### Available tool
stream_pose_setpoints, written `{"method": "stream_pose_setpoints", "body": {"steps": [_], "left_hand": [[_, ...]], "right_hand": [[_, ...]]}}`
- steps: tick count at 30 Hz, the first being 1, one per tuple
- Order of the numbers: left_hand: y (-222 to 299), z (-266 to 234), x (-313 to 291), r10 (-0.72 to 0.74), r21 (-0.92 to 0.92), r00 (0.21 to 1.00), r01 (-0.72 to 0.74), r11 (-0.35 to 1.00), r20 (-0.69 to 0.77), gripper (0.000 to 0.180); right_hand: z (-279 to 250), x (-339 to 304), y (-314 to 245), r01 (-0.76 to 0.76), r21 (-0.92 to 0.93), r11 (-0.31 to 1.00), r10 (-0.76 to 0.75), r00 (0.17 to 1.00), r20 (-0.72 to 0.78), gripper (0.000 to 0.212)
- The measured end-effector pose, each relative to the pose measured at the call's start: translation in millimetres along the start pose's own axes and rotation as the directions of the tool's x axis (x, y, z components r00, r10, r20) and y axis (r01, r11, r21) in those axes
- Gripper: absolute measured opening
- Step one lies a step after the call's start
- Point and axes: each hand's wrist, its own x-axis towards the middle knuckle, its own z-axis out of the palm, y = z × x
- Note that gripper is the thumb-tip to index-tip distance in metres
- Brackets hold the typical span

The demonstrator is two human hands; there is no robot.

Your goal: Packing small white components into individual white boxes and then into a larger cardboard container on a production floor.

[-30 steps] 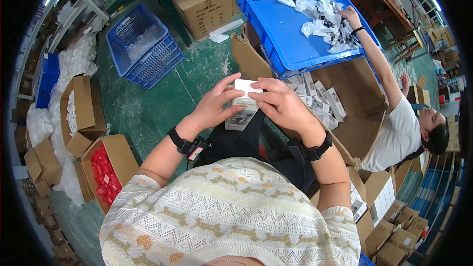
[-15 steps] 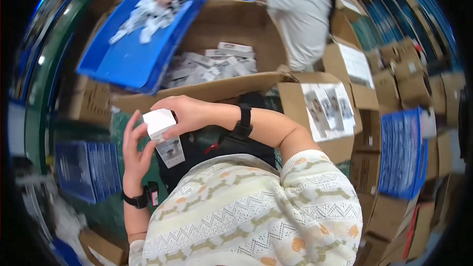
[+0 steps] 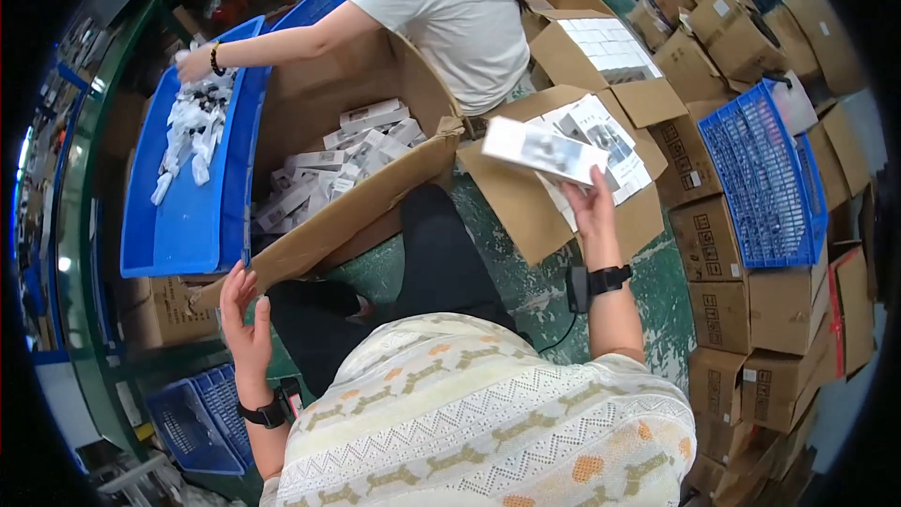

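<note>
My right hand (image 3: 591, 207) grips the end of a long white box (image 3: 544, 152) with a printed picture on its face. It holds the box tilted above an open cardboard carton (image 3: 521, 216), where more white boxes (image 3: 605, 136) lie side by side. My left hand (image 3: 246, 324) is empty, with the fingers apart, close to the near corner of a blue plastic tray (image 3: 178, 235). Past my knees stands a large cardboard carton (image 3: 328, 239) holding a loose heap of small white boxes (image 3: 328, 169).
Across from me a co-worker's hand (image 3: 195, 64) reaches into the tray among white plastic-wrapped pieces (image 3: 195, 127). A carton packed with white boxes (image 3: 610, 47) stands at the far right. Stacked cartons (image 3: 709, 239) and a blue basket (image 3: 765, 183) line the right; blue crates (image 3: 202, 418) sit lower left.
My right hand has carried the white box from beside my left hand across to the right-hand carton. My left hand has let go of the box. The view has shifted.
</note>
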Motion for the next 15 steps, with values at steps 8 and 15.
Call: {"method": "stream_pose_setpoints", "body": {"steps": [8, 15], "left_hand": [[0.7, 9.3, 8.3, -0.098, 0.033, 0.994, 0.096, 0.995, 0.056, 0.045], [-1.6, 9.7, -2.7, -0.183, 0.081, 0.981, 0.178, 0.981, 0.059, 0.047]], "right_hand": [[-98.1, 42.1, 74.4, 0.005, 0.126, 0.992, 0.050, 0.903, -0.427, 0.054], [-95.3, 107.3, 140.2, -0.191, 0.405, 0.894, 0.326, 0.897, -0.298, 0.030]]}}
